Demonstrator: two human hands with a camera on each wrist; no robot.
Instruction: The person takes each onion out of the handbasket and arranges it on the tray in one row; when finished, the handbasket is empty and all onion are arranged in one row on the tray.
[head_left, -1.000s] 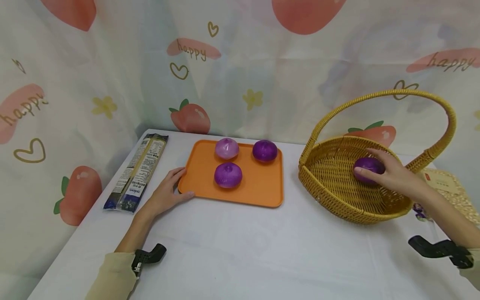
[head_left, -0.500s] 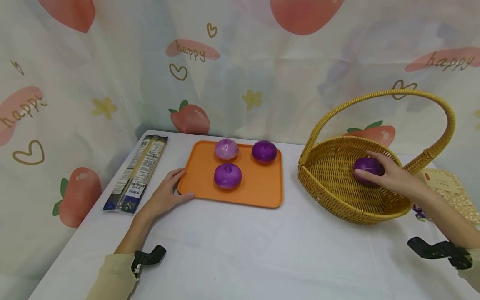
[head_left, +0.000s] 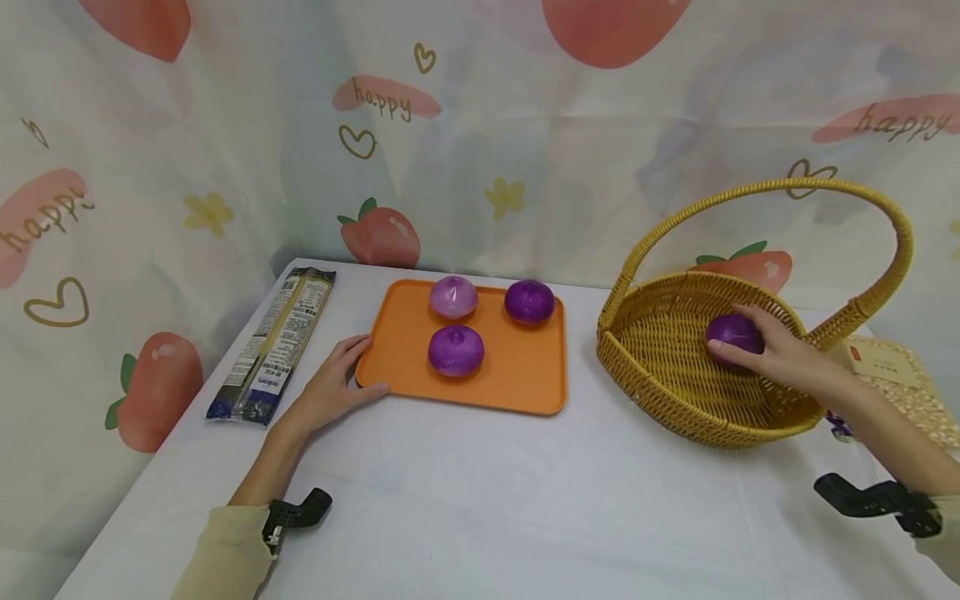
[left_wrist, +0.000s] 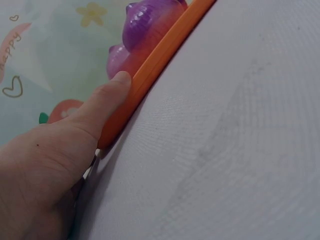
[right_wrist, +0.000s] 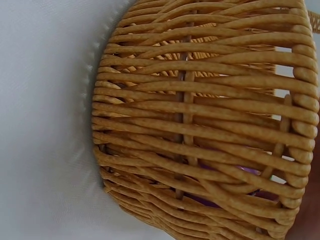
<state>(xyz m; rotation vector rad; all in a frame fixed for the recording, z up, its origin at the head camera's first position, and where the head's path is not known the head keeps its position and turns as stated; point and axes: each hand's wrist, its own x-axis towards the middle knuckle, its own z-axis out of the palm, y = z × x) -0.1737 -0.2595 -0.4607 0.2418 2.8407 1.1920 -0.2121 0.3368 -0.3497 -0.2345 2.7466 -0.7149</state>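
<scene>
In the head view my right hand (head_left: 783,354) reaches into the yellow wicker basket (head_left: 645,392) and grips a shiny purple onion (head_left: 729,335), thumb at its near side and fingers behind. The basket's woven wall (right_wrist: 200,110) hides most of that onion in the right wrist view. My left hand (head_left: 333,387) rests at the left corner of an orange tray (head_left: 510,383), its straight thumb (left_wrist: 110,95) against the rim. The tray bears a light purple onion (head_left: 453,297), a dark purple onion (head_left: 529,302) and a purple onion (head_left: 456,350) in front.
A long plastic packet (head_left: 277,346) lies left of the tray. Behind the basket's right side is a speckled beige packet (head_left: 900,375), partly hidden by my arm. The tall basket handle (head_left: 772,187) arches over the right hand. A patterned curtain backs the table (head_left: 525,492).
My right hand and the gripped onion have shifted very slightly within the basket. The left hand, tray and its onions look unchanged.
</scene>
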